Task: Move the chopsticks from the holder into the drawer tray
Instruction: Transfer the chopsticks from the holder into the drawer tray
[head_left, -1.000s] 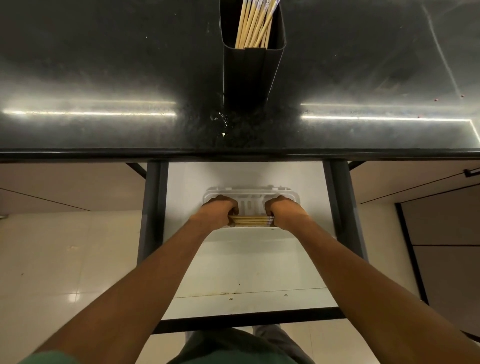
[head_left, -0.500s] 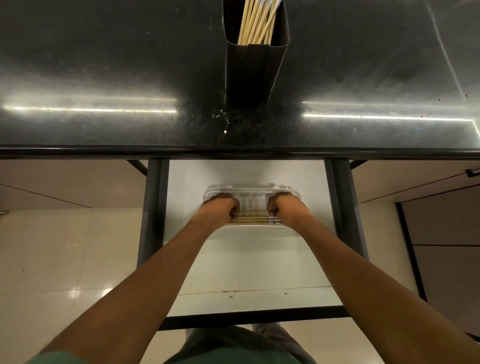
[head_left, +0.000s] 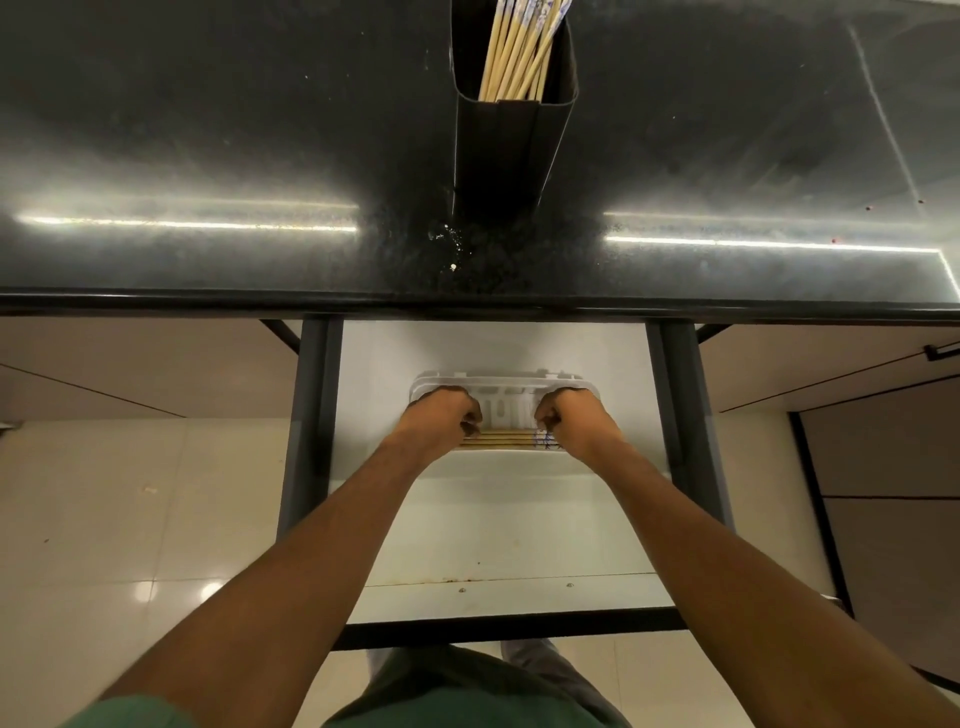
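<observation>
Chopsticks (head_left: 497, 439) lie crosswise in tray (head_left: 506, 375), 6 o'clock of holder (head_left: 511, 150); L hand (head_left: 442, 415) & R hand (head_left: 569, 417) grip clenched on bundle ends.

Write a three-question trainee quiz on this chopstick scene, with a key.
1. True or false: the holder on the counter is empty.
2. Where does the bundle held between the left hand and the right hand lie? A) on the counter B) over the near side of the tray in the drawer C) on the floor
3. Fill in: the bundle lies ____, from hand to hand.

Key: 1 false, chopsticks stand in it; 2 B; 3 crosswise.
</observation>
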